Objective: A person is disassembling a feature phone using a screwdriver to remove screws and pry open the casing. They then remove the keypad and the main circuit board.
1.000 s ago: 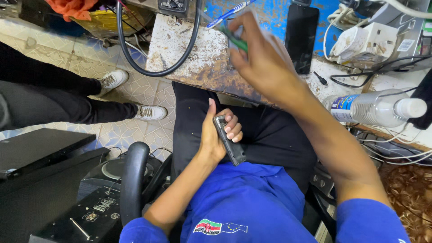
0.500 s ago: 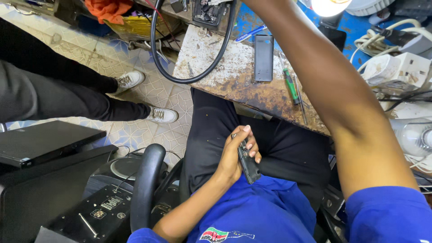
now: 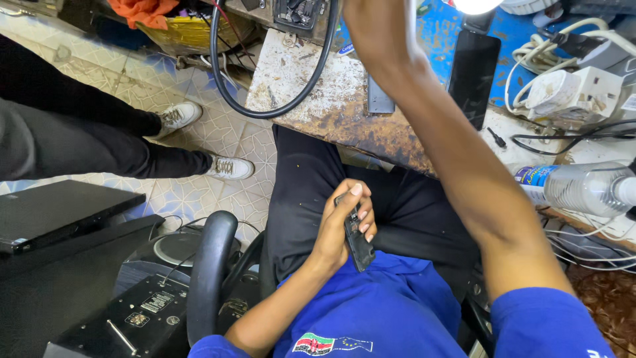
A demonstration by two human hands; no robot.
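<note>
My left hand (image 3: 341, 229) rests in my lap, over black trousers and a blue shirt, and grips a small dark phone (image 3: 358, 244) on edge. My right arm stretches up across the rusty workbench (image 3: 311, 86). Only the base of my right hand (image 3: 377, 20) shows at the top edge; its fingers are cut off, so what it holds is hidden. Under that arm a flat grey plate (image 3: 379, 101) lies on the bench. A black phone (image 3: 472, 76) lies face up to its right.
A thick black cable (image 3: 265, 109) loops over the bench. White plugs and an adapter (image 3: 573, 93) sit at right, above a plastic water bottle (image 3: 586, 189). Another person's legs and white sneakers (image 3: 228, 167) stand left. A black laptop (image 3: 59, 215) and a handled speaker box (image 3: 209, 278) sit lower left.
My right hand held a green tool at the bench a second ago, then rose out past the top edge. The left hand kept the dark phone in my lap.
</note>
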